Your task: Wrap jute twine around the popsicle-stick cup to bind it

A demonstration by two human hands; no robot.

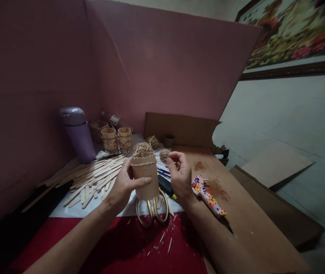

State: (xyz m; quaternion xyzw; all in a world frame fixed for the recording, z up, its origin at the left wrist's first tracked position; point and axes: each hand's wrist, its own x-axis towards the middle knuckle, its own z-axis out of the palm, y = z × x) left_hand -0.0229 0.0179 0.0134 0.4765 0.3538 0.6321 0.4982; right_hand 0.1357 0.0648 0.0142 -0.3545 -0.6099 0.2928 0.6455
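Observation:
My left hand [122,186] is wrapped round a small cup made of wooden craft sticks [145,176], held upright above the table. Thin twine is wound around the cup's scalloped top edge. My right hand [179,173] hovers just right of the cup with thumb and fingers pinched together, apparently on a strand of twine too thin to make out. A ball of twine [164,154] lies just behind that hand. Gold-handled scissors [151,211] lie under the cup.
Loose craft sticks [90,177] spread over white paper at the left. A purple flask [78,133], two finished stick cups [118,139] and a twine ball stand behind. A floral-patterned tool [208,195] lies on the brown cardboard [245,220]. Pink boards wall the back.

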